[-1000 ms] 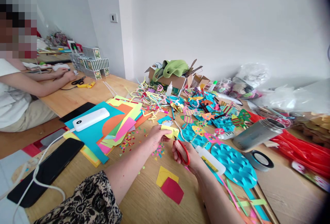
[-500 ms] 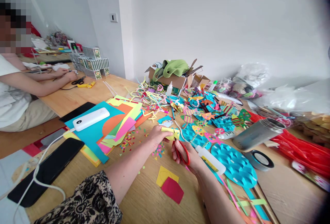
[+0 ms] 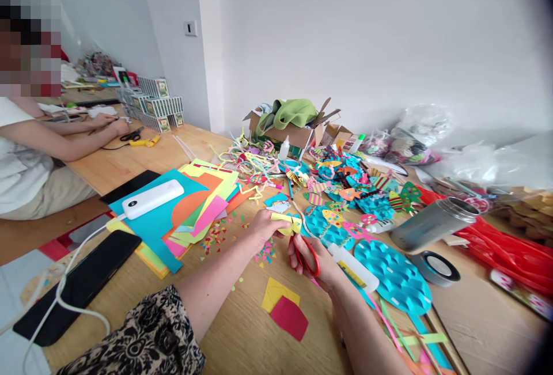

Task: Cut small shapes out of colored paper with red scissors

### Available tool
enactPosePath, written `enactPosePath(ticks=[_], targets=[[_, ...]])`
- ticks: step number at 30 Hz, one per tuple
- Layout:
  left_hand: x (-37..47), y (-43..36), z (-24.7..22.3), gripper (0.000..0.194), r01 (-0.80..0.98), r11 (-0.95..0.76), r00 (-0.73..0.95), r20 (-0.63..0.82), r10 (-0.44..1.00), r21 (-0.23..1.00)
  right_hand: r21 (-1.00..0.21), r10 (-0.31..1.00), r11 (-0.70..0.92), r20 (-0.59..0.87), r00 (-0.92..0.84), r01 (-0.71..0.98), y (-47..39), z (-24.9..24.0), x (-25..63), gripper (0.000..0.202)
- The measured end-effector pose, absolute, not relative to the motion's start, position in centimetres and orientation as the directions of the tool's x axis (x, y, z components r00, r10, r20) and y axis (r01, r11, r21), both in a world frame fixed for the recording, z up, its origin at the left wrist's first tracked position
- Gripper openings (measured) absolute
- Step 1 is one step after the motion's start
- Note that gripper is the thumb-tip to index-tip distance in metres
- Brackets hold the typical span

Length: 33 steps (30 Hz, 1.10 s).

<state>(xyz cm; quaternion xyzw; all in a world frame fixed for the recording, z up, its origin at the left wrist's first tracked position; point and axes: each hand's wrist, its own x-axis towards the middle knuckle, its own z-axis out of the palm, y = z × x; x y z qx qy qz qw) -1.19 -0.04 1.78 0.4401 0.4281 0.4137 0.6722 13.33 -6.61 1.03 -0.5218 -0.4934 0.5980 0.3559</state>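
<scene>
Pinched in my left hand (image 3: 262, 230) is a small piece of yellow paper (image 3: 283, 224). My right hand (image 3: 314, 260) is closed round the red handles of a pair of scissors (image 3: 311, 265), and their blades meet the paper's right edge. Below my hands, a yellow paper piece (image 3: 271, 291) with a drawn curve lies partly under a dark red paper piece (image 3: 290, 318). Tiny coloured paper scraps (image 3: 216, 237) are scattered beside my left hand. A white glue bottle (image 3: 356, 268) lies just right of my right wrist.
Coloured paper sheets (image 3: 201, 213), a white power bank (image 3: 153, 197) and a black phone (image 3: 82, 283) lie left. Paper fish (image 3: 332, 219), blue discs (image 3: 391, 277), a metal flask (image 3: 434, 224) and a tape roll (image 3: 436, 268) lie right. Another person's hands (image 3: 113, 124) are far left.
The scissors' red handles have shifted very slightly while the blades stay at the yellow paper. The co-worker's head has moved a little to the right. Otherwise the scene looks the same.
</scene>
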Motion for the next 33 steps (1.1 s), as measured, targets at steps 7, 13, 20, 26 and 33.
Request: enactPosePath(ticks=[7, 13, 20, 26, 33], targets=[[-1.24, 0.01, 1.63, 0.024, -0.191, 0.273, 0.299, -0.209, 0.931, 0.943, -0.964, 0.944, -0.24, -0.26, -0.204, 0.117, -6.57, 1.22, 13.32, 0.064], [-1.22, -0.06, 1.53, 0.027, -0.213, 0.278, 0.304, -0.207, 0.93, 0.937, -0.961, 0.944, -0.248, -0.267, -0.192, 0.119, -6.52, 1.19, 13.32, 0.065], [-1.05, -0.02, 1.2, 0.034, -0.248, 0.31, 0.312, -0.227, 0.923, 0.918, -0.965, 0.949, -0.24, -0.256, -0.185, 0.106, -6.48, 0.84, 13.37, 0.063], [-1.05, -0.04, 1.16, 0.036, -0.258, 0.324, 0.322, -0.236, 0.917, 0.91, -0.968, 0.953, -0.22, -0.24, -0.184, 0.121, -6.45, 0.68, 13.45, 0.063], [-1.06, -0.03, 1.05, 0.034, -0.263, 0.328, 0.331, -0.234, 0.914, 0.907, -0.971, 0.955, -0.204, -0.224, -0.192, 0.122, -6.39, 0.59, 13.52, 0.061]])
